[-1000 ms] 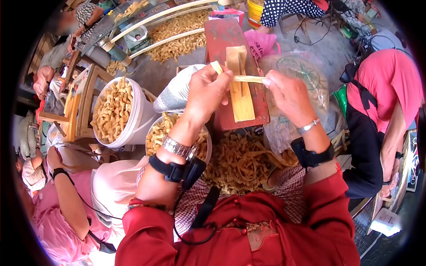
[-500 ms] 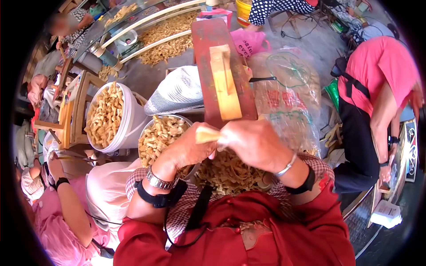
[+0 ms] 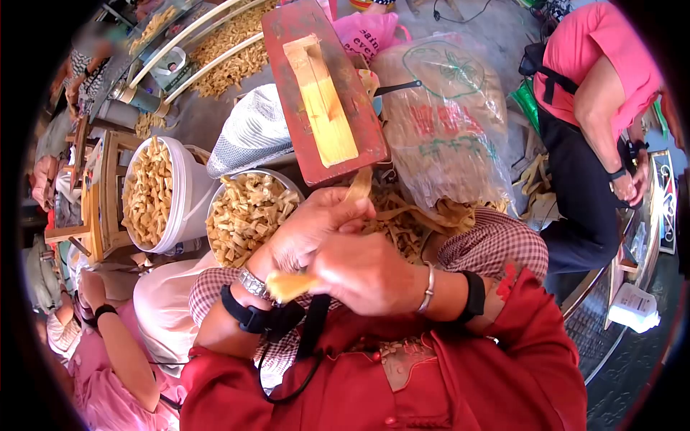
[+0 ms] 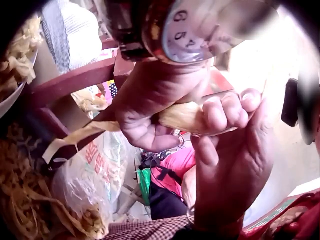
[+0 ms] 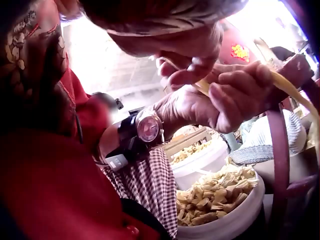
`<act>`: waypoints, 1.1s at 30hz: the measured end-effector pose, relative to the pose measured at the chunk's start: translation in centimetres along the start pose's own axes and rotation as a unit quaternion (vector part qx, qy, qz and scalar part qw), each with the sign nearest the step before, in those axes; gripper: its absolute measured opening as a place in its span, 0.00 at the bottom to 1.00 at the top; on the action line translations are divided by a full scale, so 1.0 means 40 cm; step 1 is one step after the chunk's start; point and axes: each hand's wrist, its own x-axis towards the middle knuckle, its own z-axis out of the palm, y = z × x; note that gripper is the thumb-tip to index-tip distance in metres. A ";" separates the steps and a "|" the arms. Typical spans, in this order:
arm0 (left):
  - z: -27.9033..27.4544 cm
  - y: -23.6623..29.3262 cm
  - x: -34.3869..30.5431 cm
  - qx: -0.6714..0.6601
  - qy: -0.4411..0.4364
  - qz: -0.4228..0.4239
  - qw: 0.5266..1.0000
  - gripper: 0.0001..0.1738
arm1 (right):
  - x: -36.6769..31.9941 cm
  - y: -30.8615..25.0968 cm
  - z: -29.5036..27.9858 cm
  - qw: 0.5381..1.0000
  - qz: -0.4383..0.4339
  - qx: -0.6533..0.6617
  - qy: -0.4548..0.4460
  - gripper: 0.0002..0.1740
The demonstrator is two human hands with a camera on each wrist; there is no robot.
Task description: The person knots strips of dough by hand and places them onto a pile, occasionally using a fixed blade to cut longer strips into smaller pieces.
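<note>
In the head view both hands meet low over the lap, close to the red shirt. My left hand [image 3: 313, 223] pinches a pale yellow, flat, pliable strip [image 3: 360, 184], one end of which sticks up past the fingers. My right hand [image 3: 370, 273], blurred, crosses in front and grips another part of the strip, its end poking out toward the wristwatch. Between the hands, the left wrist view shows a folded length of the strip [image 4: 182, 116]. A long tail [image 5: 295, 95] trails beyond the left hand in the right wrist view. Fingers hide the middle of the strip.
A red bench [image 3: 370, 144] ahead bears a pale wooden block [image 3: 327, 126]. Two buckets of knotted pieces, a near one [image 3: 251, 215] and a white one [image 3: 180, 194], stand left. Loose strips [image 3: 402, 230] lie below the hands. A clear plastic sack [image 3: 445, 122] and a person in pink [image 3: 600, 65] are right.
Both hands have come down from over the bench to the lap. The strip, held stretched between them a second ago, is now folded within the hands, and the right hand has crossed leftward.
</note>
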 end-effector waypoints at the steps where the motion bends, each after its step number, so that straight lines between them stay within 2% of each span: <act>1: 0.017 -0.002 -0.004 0.029 0.024 0.041 0.998 0.07 | 0.002 0.007 -0.012 0.998 0.000 -0.020 0.056 0.07; 3: 0.009 0.001 -0.012 0.233 0.025 0.215 0.948 0.08 | 0.005 0.035 -0.045 0.990 0.066 -0.016 0.120 0.07; 4: 0.015 0.025 -0.034 0.210 0.031 0.082 0.974 0.09 | 0.006 0.048 -0.053 0.985 0.088 -0.030 0.143 0.08; 5: 0.024 0.033 -0.035 0.171 0.032 0.062 0.983 0.09 | 0.005 0.061 -0.057 0.979 0.109 -0.043 0.166 0.08; 7: 0.030 0.041 -0.040 0.179 0.020 0.061 0.982 0.10 | 0.001 0.074 -0.060 0.960 0.227 0.008 0.165 0.09; 8: 0.029 0.051 -0.046 0.246 0.031 0.085 0.965 0.09 | 0.009 0.084 -0.043 0.946 0.236 0.074 0.211 0.11; 10: 0.024 0.072 -0.059 0.380 0.050 0.129 0.915 0.07 | 0.012 0.089 -0.051 0.940 0.292 0.062 0.167 0.13; 11: 0.028 0.074 -0.065 0.442 0.093 0.194 0.871 0.06 | 0.012 0.089 -0.053 0.935 0.320 0.056 0.145 0.13; 13: 0.035 0.080 -0.075 0.550 0.177 0.319 0.751 0.03 | 0.019 0.091 -0.046 0.922 0.337 0.130 0.138 0.14; 14: 0.037 0.084 -0.075 0.584 0.167 0.394 0.690 0.08 | 0.025 0.090 -0.050 0.916 0.339 0.171 0.127 0.14; 15: 0.050 0.085 -0.078 0.582 0.183 0.422 0.671 0.09 | 0.030 0.089 -0.055 0.908 0.341 0.213 0.115 0.15; 16: 0.071 0.084 -0.082 0.579 0.199 0.448 0.652 0.09 | 0.036 0.090 -0.068 0.879 0.378 0.276 0.088 0.16; 18: 0.074 0.084 -0.087 0.594 0.202 0.471 0.620 0.12 | 0.052 0.072 -0.097 0.880 0.395 0.262 0.028 0.17; 22: 0.034 0.076 -0.081 0.560 0.150 0.405 0.707 0.10 | 0.045 0.086 -0.119 0.874 0.392 0.277 -0.072 0.20; 24: 0.035 0.074 -0.085 0.534 0.146 0.366 0.748 0.10 | 0.049 0.079 -0.115 0.867 0.413 0.273 -0.051 0.22; 25: 0.032 0.072 -0.081 0.457 0.132 0.357 0.804 0.10 | 0.051 0.077 -0.112 0.863 0.424 0.271 -0.040 0.22; 26: 0.027 0.070 -0.074 0.376 0.117 0.345 0.852 0.09 | 0.043 0.088 -0.103 0.920 0.346 0.180 -0.020 0.22; 27: 0.025 0.070 -0.069 0.291 0.101 0.330 0.892 0.09 | 0.044 0.085 -0.098 0.942 0.300 0.151 0.001 0.21; 28: 0.030 0.081 -0.070 0.185 0.045 0.348 0.918 0.08 | 0.046 0.078 -0.093 0.960 0.252 0.122 0.022 0.19; 29: 0.026 0.088 -0.077 0.130 0.029 0.337 0.932 0.08 | 0.048 0.075 -0.089 0.974 0.203 0.092 0.044 0.18; 30: 0.025 0.088 -0.079 0.085 0.010 0.332 0.939 0.09 | 0.047 0.081 -0.095 0.983 0.169 0.069 0.025 0.15; 33: 0.041 0.090 -0.079 0.004 -0.006 0.316 0.949 0.13 | 0.051 0.074 -0.102 0.977 0.192 0.087 0.037 0.16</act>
